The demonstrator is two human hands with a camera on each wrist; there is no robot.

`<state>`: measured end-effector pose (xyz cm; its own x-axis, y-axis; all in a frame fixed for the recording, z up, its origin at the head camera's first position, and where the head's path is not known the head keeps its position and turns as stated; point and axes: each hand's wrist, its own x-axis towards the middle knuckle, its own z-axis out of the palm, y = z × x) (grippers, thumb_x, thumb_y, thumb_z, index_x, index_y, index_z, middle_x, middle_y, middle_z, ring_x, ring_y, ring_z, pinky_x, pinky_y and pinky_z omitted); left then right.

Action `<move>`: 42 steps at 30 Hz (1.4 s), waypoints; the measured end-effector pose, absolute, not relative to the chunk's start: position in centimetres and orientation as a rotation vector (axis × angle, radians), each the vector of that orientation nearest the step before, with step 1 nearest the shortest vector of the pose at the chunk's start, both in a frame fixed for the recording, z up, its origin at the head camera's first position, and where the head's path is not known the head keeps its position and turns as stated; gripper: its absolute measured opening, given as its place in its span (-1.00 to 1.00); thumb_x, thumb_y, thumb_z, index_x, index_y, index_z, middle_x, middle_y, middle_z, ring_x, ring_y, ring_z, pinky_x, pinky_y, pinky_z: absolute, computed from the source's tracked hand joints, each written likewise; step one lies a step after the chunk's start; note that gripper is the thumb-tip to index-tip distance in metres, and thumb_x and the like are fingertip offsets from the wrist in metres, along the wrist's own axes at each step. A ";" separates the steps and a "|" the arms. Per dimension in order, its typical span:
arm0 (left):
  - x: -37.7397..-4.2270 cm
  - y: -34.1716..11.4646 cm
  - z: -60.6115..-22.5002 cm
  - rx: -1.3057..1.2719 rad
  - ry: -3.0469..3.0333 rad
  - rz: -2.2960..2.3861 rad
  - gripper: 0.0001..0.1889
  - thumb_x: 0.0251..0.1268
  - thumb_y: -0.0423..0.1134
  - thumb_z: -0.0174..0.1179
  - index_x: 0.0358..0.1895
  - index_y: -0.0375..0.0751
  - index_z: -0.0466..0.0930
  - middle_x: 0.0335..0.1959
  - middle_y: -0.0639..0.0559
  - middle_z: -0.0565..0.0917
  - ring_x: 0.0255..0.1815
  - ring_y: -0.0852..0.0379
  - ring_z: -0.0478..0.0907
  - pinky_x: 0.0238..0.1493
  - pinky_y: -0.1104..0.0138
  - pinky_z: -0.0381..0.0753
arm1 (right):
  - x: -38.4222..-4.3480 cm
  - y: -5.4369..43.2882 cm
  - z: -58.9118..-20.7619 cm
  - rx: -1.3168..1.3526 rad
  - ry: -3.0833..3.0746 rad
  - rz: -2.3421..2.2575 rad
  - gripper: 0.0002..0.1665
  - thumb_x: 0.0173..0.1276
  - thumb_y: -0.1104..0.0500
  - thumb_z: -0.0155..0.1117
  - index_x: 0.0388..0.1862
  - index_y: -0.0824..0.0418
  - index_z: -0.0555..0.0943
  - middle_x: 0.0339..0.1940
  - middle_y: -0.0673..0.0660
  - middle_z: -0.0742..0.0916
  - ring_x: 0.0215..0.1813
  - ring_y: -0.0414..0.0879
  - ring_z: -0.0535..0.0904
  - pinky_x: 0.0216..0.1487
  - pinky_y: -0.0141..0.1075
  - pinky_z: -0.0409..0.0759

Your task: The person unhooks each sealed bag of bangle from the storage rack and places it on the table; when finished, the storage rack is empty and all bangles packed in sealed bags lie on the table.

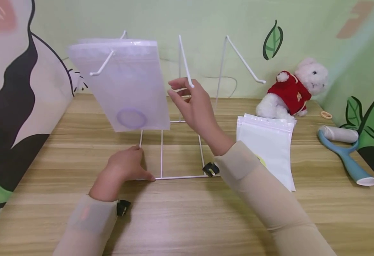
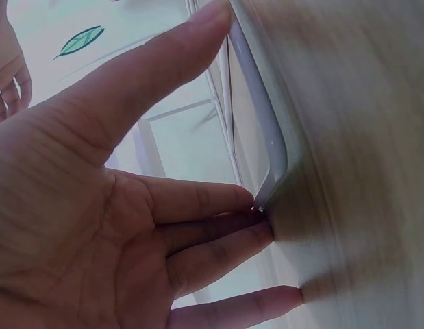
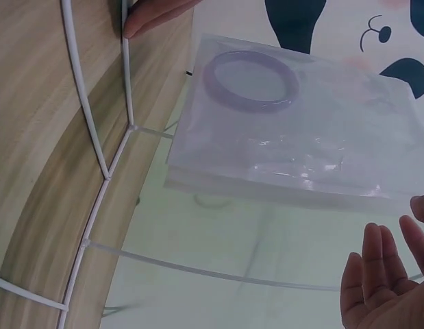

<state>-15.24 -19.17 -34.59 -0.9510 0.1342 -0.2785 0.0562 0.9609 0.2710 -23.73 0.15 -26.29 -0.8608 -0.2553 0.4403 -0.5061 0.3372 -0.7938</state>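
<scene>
Several frosted zip bags (image 1: 135, 78) hang by their tops from the left hook (image 1: 103, 64) of a white wire display rack (image 1: 180, 177). A pale purple ring (image 3: 251, 81) shows through the front bag near its bottom. My right hand (image 1: 197, 106) is raised to the right of the bags, beside the middle hook (image 1: 184, 57), holding nothing, its fingers slightly bent. My left hand (image 1: 123, 164) rests low at the rack's front left corner. In the left wrist view its thumb touches the base bar (image 2: 256, 89) and its straight fingertips touch the corner and the tabletop.
The rack's right hook (image 1: 245, 60) juts forward. To its right lies a stack of white zip bags (image 1: 265, 138), partly behind my right sleeve. Beyond are a plush toy in red (image 1: 290, 90), a small tan ring (image 1: 326, 115) and a blue-handled lint roller (image 1: 346, 156).
</scene>
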 end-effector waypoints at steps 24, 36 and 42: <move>-15.3 -19.1 -34.4 0.143 2.806 0.373 -0.07 -0.16 0.18 0.53 0.19 -0.48 0.47 0.35 -0.32 0.44 0.16 -0.32 0.53 0.05 -0.08 0.56 | -24.2 -1.6 -25.7 0.683 -2.390 1.412 -0.78 0.34 -0.02 0.38 -0.26 0.10 0.66 -0.29 -0.08 0.70 -0.18 -0.29 0.59 -0.09 -0.39 0.48; -15.2 -19.1 -34.3 0.140 2.817 0.381 -0.18 -0.18 0.16 0.53 0.05 -0.42 0.53 0.31 -0.28 0.49 0.10 -0.30 0.56 -0.01 -0.06 0.59 | -23.0 -1.5 -25.9 0.774 -2.296 1.420 -0.79 0.41 0.06 0.31 -0.23 0.19 0.66 -0.31 0.00 0.72 -0.28 -0.26 0.60 -0.22 -0.43 0.58; -15.3 -19.2 -34.4 0.142 2.810 0.388 -0.21 -0.18 0.16 0.53 0.02 -0.41 0.54 0.33 -0.29 0.47 0.10 -0.30 0.56 0.00 -0.05 0.59 | -21.7 -1.2 -25.7 0.772 -2.274 1.469 -0.81 0.39 0.07 0.34 -0.23 0.19 0.67 -0.33 -0.01 0.72 -0.30 -0.25 0.60 -0.24 -0.41 0.60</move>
